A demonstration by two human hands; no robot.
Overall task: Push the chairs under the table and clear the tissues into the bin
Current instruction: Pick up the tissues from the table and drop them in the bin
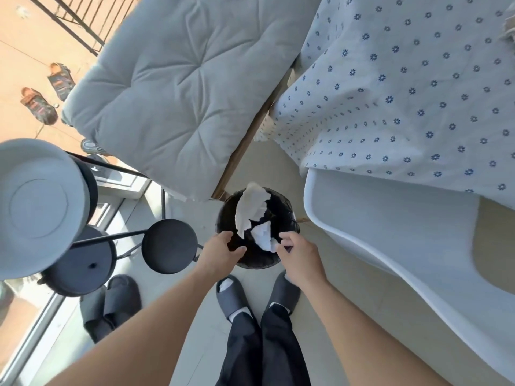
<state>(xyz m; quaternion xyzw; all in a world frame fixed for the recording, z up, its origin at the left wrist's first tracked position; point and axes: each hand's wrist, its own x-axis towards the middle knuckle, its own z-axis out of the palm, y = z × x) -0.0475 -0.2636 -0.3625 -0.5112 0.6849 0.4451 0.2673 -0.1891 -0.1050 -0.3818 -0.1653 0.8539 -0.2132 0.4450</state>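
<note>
A black bin [281,215] stands on the floor just ahead of my feet. A large crumpled white tissue [249,208] hangs over its opening, and a smaller tissue [263,235] lies lower inside. My left hand [221,250] hovers over the bin's near left rim with its fingers spread and nothing in them. Over the near right rim, my right hand [298,257] has loosely curled fingers; the smaller tissue's corner touches its fingertips. A white chair [390,232] stands on the right, its front under the flowered tablecloth [404,87].
A grey cushioned seat [172,87] fills the space beyond the bin. On the left are a black stand with round discs [168,246] and a grey round lid [39,207]. Spare slippers [111,305] lie by the window frame, sandals [39,105] outside.
</note>
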